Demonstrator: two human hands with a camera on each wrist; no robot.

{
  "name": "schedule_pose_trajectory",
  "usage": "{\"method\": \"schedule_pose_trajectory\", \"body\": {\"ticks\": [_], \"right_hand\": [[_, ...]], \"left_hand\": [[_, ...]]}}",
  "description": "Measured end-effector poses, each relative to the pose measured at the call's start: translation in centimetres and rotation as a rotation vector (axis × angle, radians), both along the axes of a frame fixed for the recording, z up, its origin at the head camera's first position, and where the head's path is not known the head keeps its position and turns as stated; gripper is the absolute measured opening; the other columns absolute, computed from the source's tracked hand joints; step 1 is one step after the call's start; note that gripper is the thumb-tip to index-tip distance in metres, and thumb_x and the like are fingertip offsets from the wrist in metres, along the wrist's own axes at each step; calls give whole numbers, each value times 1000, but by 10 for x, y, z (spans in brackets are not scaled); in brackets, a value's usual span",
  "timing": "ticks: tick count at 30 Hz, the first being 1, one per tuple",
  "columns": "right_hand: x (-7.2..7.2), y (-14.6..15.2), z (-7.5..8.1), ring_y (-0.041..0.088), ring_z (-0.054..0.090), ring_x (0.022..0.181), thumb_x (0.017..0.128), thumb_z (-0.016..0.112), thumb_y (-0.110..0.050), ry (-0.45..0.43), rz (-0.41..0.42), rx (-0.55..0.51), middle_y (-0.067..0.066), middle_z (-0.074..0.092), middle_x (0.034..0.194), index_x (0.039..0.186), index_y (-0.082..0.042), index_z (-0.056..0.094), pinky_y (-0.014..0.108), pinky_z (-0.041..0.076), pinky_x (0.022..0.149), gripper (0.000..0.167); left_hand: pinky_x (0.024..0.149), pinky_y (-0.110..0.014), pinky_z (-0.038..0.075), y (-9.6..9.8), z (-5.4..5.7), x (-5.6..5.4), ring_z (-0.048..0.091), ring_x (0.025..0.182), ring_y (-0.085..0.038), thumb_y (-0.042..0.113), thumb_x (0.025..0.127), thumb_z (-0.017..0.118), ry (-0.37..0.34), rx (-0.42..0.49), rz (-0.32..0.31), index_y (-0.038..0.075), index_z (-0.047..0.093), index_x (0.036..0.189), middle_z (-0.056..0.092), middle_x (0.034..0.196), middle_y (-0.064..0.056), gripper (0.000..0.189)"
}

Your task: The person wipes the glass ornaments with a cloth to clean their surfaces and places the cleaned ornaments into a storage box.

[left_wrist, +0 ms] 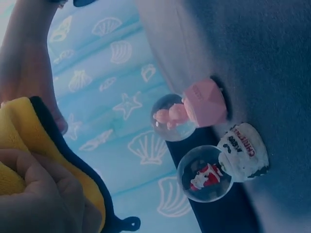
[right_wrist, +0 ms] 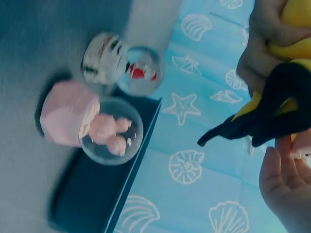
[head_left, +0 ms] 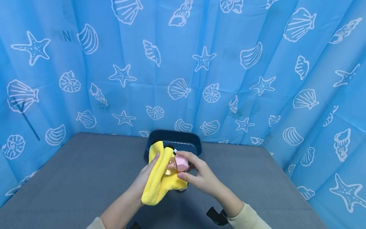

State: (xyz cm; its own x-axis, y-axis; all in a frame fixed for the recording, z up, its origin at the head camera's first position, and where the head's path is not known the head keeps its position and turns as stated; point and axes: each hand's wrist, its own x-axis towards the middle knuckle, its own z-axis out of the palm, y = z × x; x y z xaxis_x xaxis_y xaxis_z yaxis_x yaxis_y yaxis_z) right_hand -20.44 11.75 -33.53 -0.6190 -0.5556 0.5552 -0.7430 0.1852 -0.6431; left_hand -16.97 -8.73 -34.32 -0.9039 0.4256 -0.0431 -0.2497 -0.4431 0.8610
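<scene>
My left hand point(head_left: 144, 176) grips a yellow cloth point(head_left: 155, 187) with a black edge, its fingers curled into the fabric in the left wrist view. The cloth lies against the clear ball of a snow globe point(head_left: 181, 163). My right hand point(head_left: 201, 175) holds this globe by its pink faceted base, thumb and fingers on either side. Cloth hides part of the ball. Two more snow globes stand on the table: one with a pink base point(left_wrist: 206, 103) and pink figures inside, and one with a white base point(left_wrist: 245, 151) and a red-and-white figure.
A dark blue tray point(head_left: 197, 140) stands behind the hands on the grey table point(head_left: 100, 178). A blue curtain with white shells and starfish point(head_left: 177, 57) hangs along the back and sides. A black strap point(head_left: 217, 217) is at the right wrist.
</scene>
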Motion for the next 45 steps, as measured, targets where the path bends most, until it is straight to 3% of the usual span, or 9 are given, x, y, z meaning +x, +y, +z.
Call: {"method": "schedule_pose_trajectory", "body": {"ticks": [4,11,15,22,26,31,36,41,45], "right_hand": [[0,-1,-1,16,55,100,96,61,-12,-32,5,-53,19,58,124,130,0,54,32,53,78,36],[0,-4,0,26,54,111,89,63,4,44,-8,-35,22,53,134,133,2,49,32,51,86,46],[0,-4,-2,31,55,112,88,66,4,45,-3,-18,22,53,134,131,3,50,33,52,84,46],[-1,-3,-4,18,58,101,90,67,-3,-46,-11,-101,20,58,128,129,0,51,32,54,79,43],[-1,-2,-5,16,59,103,89,68,-1,-52,2,-140,21,57,129,127,0,52,32,54,79,42],[-1,-2,-5,16,55,115,84,68,9,-27,7,-163,21,54,133,121,0,54,33,53,83,41],[-2,-3,-6,21,51,124,84,65,12,-2,45,-138,24,48,139,119,0,53,33,51,89,38],[-1,-4,-6,35,44,129,95,62,-7,-113,109,-121,25,32,150,134,5,43,33,47,96,46],[-1,-4,-5,34,50,116,97,60,-32,-159,6,-94,21,47,139,141,4,40,32,49,92,60]], "left_hand": [[89,-23,49,1,-1,-1,63,104,-10,59,99,38,-17,30,-24,4,29,141,61,116,1,71],[86,-16,46,3,1,-1,59,103,-4,67,95,33,-50,40,-137,5,22,147,56,120,4,81],[88,-18,47,4,-2,0,61,103,-6,61,99,33,-31,55,-85,5,31,143,59,115,3,72],[76,-19,48,7,1,1,60,86,-6,52,103,33,56,-28,62,5,47,118,58,97,2,51],[83,-20,50,6,6,1,62,93,-8,51,103,34,70,16,10,2,43,124,57,105,-1,54],[92,-23,47,4,8,-1,61,107,-12,56,102,30,102,110,-142,1,28,138,52,121,-5,66],[88,-20,48,3,6,0,61,103,-8,59,100,31,16,69,-132,4,30,137,57,115,1,67],[87,-19,48,4,2,0,65,95,-6,53,99,42,-102,129,-79,9,44,125,64,104,4,52],[85,-18,49,3,1,-2,65,92,-6,51,99,43,-74,92,-61,11,49,120,65,100,5,45]]}}
